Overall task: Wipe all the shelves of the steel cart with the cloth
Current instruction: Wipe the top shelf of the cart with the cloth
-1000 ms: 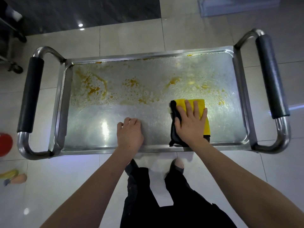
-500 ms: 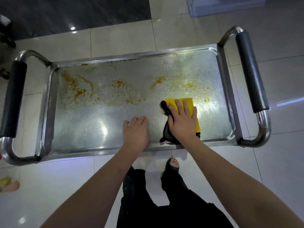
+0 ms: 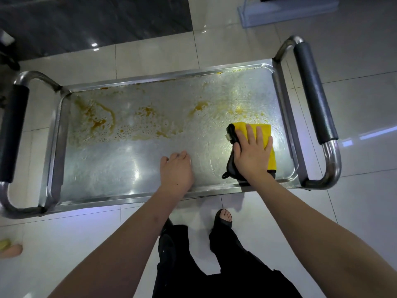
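The steel cart's top shelf (image 3: 120, 168) fills the middle of the head view, with orange-brown stains and foam across its far half and a shinier near half. A yellow and black cloth (image 3: 263, 129) lies at the shelf's right end. My right hand (image 3: 252, 155) presses flat on the cloth with fingers spread. My left hand (image 3: 177, 171) rests on the near middle of the shelf, fingers loosely bent, holding nothing. Lower shelves are hidden beneath the top one.
Black-padded steel handles stand at the cart's left end (image 3: 12, 134) and right end (image 3: 313, 93). My legs and sandalled feet (image 3: 223, 218) are just in front of the cart on the tiled floor. A pale object (image 3: 10, 251) lies on the floor at lower left.
My right hand has slid the cloth to the right along the shelf, toward the right end. My left hand stays on the near middle of the shelf.
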Tool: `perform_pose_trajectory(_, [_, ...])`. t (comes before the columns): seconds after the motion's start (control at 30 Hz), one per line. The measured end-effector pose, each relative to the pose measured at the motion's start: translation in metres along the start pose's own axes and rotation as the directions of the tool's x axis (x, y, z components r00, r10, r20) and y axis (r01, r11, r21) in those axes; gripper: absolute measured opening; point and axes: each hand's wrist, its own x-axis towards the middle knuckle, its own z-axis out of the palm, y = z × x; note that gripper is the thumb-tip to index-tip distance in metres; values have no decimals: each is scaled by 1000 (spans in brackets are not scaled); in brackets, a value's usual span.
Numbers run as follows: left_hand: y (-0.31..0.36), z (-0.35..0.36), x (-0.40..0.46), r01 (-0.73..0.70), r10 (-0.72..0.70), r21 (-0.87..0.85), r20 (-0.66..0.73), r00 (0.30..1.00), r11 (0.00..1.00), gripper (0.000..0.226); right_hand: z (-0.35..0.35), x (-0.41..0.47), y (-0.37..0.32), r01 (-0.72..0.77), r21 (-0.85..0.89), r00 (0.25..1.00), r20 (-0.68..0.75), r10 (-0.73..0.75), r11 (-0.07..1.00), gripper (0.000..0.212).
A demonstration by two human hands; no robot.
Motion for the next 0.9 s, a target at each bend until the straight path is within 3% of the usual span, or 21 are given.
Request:
perform_pose_trajectory(0.23, [5, -5, 4, 9, -10, 10, 76, 997, 1000, 55, 16, -11, -59, 194, 11, 979, 57, -194, 981, 52])
perform_pose_trajectory(0.4, [8, -4, 0, 11, -13, 30, 73, 997, 999, 62, 14, -6, -38, 256, 7, 966, 28, -256, 967, 48])
perform_pose_trajectory(0.7, [10, -7, 0, 22, -25, 35, 91, 996, 999, 64, -17, 20, 58, 12, -52, 1000, 30, -10, 999, 46])
perform_pose_trajectory(0.9, [21, -10, 3, -34, 33, 59, 13, 999, 998, 56, -9, 17, 41, -38, -27, 999, -27, 38, 999, 44])
